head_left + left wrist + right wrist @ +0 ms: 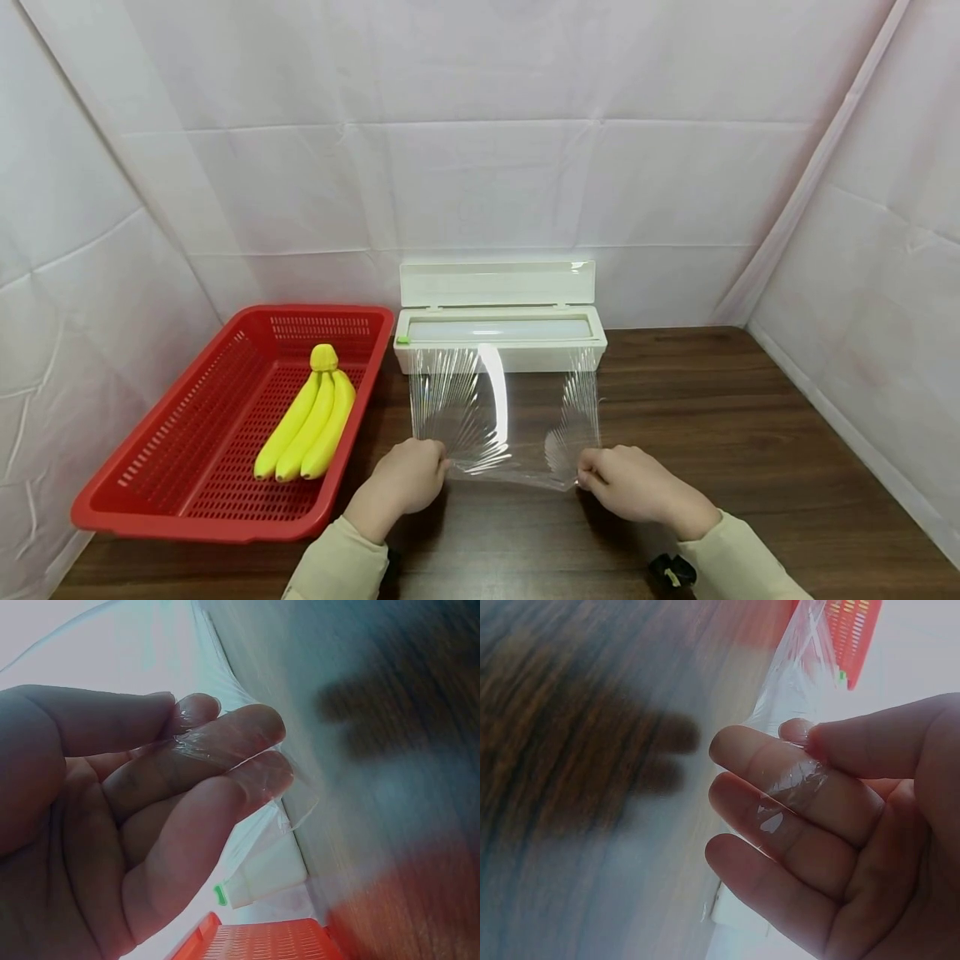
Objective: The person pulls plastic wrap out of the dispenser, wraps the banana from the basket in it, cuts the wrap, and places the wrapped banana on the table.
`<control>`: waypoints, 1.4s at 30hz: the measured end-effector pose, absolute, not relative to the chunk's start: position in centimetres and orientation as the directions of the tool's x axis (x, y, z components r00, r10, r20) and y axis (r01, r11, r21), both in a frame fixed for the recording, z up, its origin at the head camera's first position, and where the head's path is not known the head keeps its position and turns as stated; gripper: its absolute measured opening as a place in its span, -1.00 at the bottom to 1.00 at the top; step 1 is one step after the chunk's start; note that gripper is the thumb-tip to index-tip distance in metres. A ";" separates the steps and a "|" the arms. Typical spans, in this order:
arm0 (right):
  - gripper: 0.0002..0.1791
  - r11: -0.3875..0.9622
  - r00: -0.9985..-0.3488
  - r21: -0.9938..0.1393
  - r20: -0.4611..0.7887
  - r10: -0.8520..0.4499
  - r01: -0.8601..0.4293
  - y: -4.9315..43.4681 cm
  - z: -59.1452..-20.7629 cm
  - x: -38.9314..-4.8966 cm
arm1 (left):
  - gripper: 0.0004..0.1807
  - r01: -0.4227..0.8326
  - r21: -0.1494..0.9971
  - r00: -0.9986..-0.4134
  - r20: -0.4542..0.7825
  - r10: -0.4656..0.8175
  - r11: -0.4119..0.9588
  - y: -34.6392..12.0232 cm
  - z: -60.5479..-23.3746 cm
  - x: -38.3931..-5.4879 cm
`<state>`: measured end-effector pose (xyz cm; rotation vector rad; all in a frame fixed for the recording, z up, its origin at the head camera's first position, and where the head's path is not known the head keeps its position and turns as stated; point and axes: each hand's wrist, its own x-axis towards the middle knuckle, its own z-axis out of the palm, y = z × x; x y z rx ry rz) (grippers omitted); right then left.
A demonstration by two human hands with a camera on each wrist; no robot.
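A clear sheet of plastic wrap point(517, 417) stretches from a white wrap dispenser box point(501, 358) toward the person. The box's lid point(498, 284) is raised, and a pale roll point(501, 329) lies inside. At the sheet's near left corner, the left hand point(408, 477) pinches the film between thumb and index finger. The right hand point(630, 482) pinches the near right corner the same way. Both wrist views show film point(202, 746) crumpled over the fingers, with the other fingers of the left hand point(150, 802) and right hand point(825, 802) loosely bent.
To the left stands a red plastic basket point(337, 487) with a bunch of yellow bananas point(307, 425) in it. A dark wooden table point(720, 417) lies under everything. White cloth walls point(480, 183) close off the back and sides.
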<state>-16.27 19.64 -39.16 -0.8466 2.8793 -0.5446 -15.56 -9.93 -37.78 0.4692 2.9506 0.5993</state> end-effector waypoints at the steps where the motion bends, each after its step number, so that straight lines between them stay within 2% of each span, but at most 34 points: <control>1: -0.79 0.782 -0.842 -0.364 0.012 -0.540 -0.506 19.6 -39.2 -16.2 | -0.77 0.281 0.394 -0.948 -0.031 0.318 0.875 -9.9 -37.8 -15.6; 8: -0.73 0.782 -0.844 -0.370 0.012 -0.536 -0.501 19.6 -39.2 -16.0 | -0.78 0.280 0.398 -0.946 -0.040 0.322 0.873 -9.9 -37.8 -15.5; 20: -0.79 0.780 -0.844 -0.398 -0.028 -0.536 -0.483 19.7 -39.1 -15.8 | -0.85 0.285 0.412 -0.940 -0.055 0.336 0.865 -10.0 -37.8 -15.4; 42: -0.74 0.782 -0.843 -0.388 -0.023 -0.537 -0.488 19.8 -39.3 -15.3 | -0.81 0.266 0.429 -0.939 -0.088 0.333 0.863 -10.0 -37.8 -15.0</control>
